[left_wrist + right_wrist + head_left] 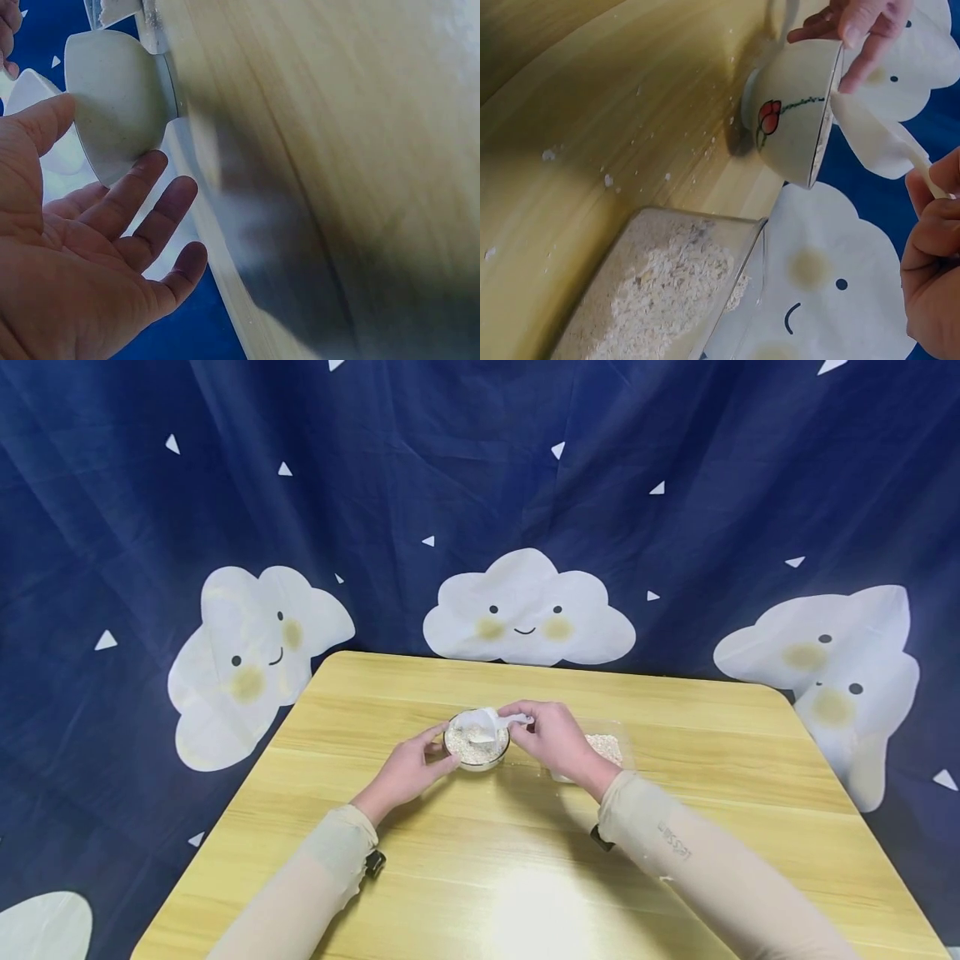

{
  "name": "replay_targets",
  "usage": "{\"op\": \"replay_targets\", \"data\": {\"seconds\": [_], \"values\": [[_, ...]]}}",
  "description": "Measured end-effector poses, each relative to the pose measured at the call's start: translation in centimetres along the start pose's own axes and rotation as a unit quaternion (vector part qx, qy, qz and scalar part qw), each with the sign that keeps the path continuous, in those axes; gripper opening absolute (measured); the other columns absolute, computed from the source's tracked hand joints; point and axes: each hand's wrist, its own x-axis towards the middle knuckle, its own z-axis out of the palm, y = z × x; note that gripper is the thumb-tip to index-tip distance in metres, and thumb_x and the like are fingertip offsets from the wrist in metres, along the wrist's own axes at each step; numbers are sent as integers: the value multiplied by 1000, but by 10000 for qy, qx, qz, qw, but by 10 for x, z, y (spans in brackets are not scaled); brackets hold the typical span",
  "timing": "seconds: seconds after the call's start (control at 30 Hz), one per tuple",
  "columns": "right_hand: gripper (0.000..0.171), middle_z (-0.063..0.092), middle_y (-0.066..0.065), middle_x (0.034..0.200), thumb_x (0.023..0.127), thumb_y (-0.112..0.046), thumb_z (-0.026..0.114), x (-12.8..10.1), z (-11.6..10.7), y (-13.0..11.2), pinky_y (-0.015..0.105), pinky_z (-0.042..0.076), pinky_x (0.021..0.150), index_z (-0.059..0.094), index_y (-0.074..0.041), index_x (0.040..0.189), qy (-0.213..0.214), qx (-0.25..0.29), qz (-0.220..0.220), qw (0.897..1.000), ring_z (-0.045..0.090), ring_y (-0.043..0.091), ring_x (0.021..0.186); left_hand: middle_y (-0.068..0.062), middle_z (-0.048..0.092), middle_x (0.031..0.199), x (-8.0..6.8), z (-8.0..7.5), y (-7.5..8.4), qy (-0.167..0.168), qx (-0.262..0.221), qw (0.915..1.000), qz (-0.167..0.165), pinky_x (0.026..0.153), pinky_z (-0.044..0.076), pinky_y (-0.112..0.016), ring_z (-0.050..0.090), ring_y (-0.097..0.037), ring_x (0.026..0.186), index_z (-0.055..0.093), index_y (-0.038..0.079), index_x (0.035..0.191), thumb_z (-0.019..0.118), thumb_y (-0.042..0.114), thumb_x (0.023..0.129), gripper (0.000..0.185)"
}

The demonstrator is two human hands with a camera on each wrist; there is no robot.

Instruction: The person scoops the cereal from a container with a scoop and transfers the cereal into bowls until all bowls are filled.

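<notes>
**Scoop over the bowl, tub half hidden**

My right hand (558,739) pinches the white scoop (487,723) over the oat-filled bowl (476,750) at mid-table. My left hand (408,770) steadies the bowl's side with relaxed fingers. The clear oat tub (675,289) sits just beside it, mostly hidden behind my right wrist from the head view.
</notes>
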Motion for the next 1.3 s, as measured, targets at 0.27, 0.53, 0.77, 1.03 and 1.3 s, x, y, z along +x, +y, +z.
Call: {"op": "replay_targets", "data": {"seconds": [0.27, 0.53, 0.77, 1.03, 1.3], "values": [[26, 80, 5, 96, 97, -7, 68, -4, -1, 6, 22, 46, 55, 80, -10, 120, 563, -1063, -847, 9891, 49, 2, 56, -17, 70, 143, -1, 1, 0, 3, -33, 10000, -43, 119, 48, -58, 65, -38, 136, 42, 20, 166, 73, 47, 100, 78], [28, 83, 2, 103, 89, 1, 72, -12, -7, 20, 28, 56, 56, 80, -10, 113, 1192, -2258, -2613, 9309, 69, 10, 67, -17, 71, 143, 0, 2, -2, 13, 20, 10000, -47, 118, 49, -58, 65, -37, 135, 42, 21, 166, 74, 47, 100, 77], [34, 79, 5, 108, 91, 4, 62, -28, -16, 32, 31, 65, 70, 75, -8, 120, 1225, -3494, -4335, 8216, 77, 20, 87, -18, 70, 142, -2, 0, -3, 25, -5, 10000, -43, 117, 49, -58, 66, -38, 134, 43, 21, 165, 74, 47, 100, 77], [34, 82, 8, 106, 89, 4, 66, -43, -25, 37, 26, 62, 63, 77, -6, 119, 1493, -2270, -3579, 8934, 75, 15, 76, -19, 70, 143, -1, -1, -3, 15, -2, 10000, -28, 116, 50, -58, 67, -38, 132, 42, 21, 165, 73, 46, 100, 77], [35, 53, -5, 64, 99, -14, 71, -67, -84, 57, 21, 37, 42, 73, -7, 134, 990, 1198, 1446, 9772, 41, 3, 51, -18, 70, 143, -1, 1, 0, -19, -12, 9999, -121, 116, 51, -56, 66, -36, 133, 44, 23, 165, 75, 46, 99, 76]]}}
